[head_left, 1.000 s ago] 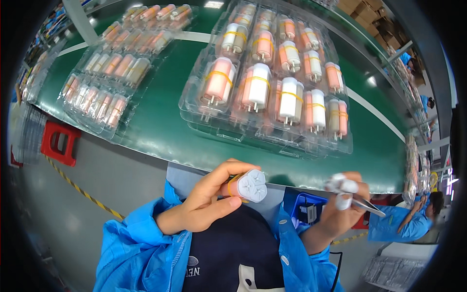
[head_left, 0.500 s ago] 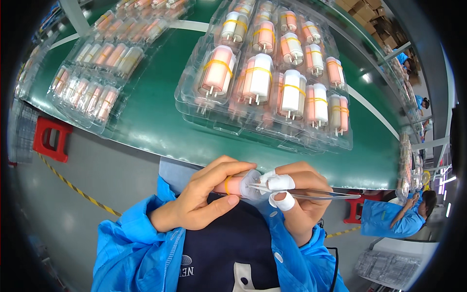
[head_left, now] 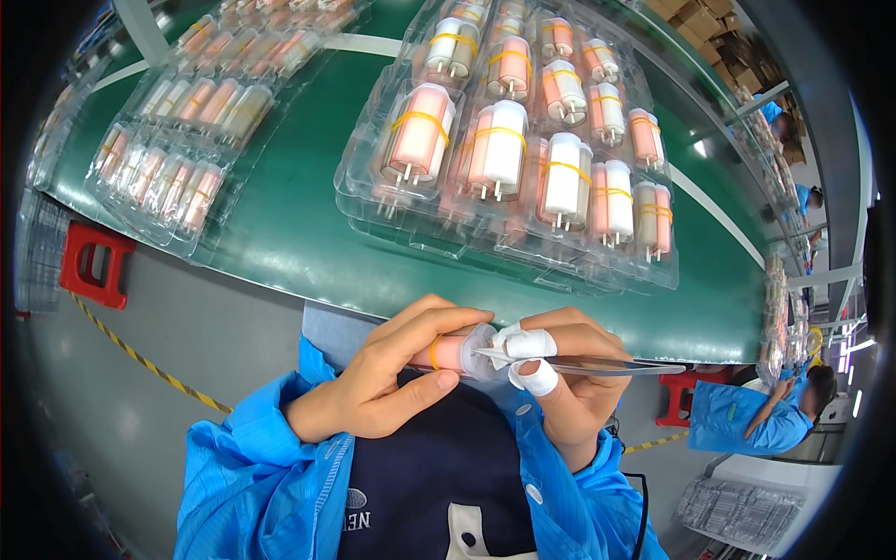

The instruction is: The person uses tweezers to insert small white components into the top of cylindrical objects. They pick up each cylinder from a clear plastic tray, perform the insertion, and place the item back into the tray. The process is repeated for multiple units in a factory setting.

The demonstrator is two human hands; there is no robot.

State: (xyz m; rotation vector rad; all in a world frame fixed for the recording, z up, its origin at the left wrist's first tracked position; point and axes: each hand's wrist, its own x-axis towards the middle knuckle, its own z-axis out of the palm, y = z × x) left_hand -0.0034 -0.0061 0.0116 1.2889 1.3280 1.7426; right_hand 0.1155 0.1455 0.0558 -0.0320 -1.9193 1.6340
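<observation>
Close to the chest, a small pink cylindrical part [head_left: 450,353] with a clear cap is held by the left hand [head_left: 383,383], whose grip is clamped around its body, while metal tweezers [head_left: 597,366] are pinched shut in the right hand [head_left: 569,383], taped fingertips [head_left: 537,376] pressed at the cap end. Judged light, stiff and rather slick, the part is best taken around its barrel, away from the cap. Farther off, clear blister trays [head_left: 523,149] of similar pin-ended parts are spread on the green bench [head_left: 289,233].
</observation>
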